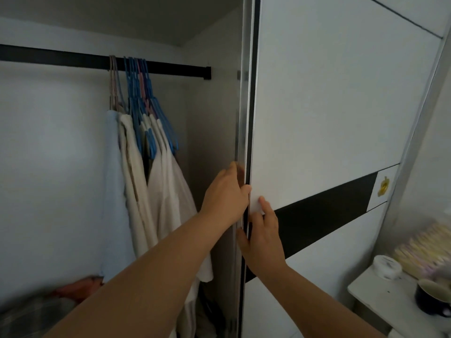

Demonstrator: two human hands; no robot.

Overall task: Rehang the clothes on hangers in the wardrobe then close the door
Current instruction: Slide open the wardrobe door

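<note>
I see both hands at the leading edge of the sliding door [329, 106], roughly at waist of the frame; the left hand [225, 195] reaches in from the wardrobe side, its fingers hooked round the metal edge strip [246, 93] with the thumb tip on the white front face, so it grips the door edge; the right hand [263, 236] lies on the door front just below, fingers mostly straight and pressed flat where the white panel meets the black band [324, 213], its thumb against the edge strip; the two hands are close together, one above the other, almost touching. The door is partly open, covering the right side of the wardrobe; the left side stands exposed. Inside, the clothes [146, 191] hang from the dark rail [61, 57] on blue and pink hangers [144, 93], bunched toward the right end of the rail; I make out a pale blue garment on the left and several white ones beside it. Low in the wardrobe lie an orange-red cloth [78, 289] and something grey, too blurred for me to name. To the right of the door a small white counter [380, 296] carries a white round tub [387, 267], a dark mug [432, 298] and a pale striped bundle [424, 250], possibly folded fabric; a yellow sticker [383, 186] sits on the door near its far edge.
</note>
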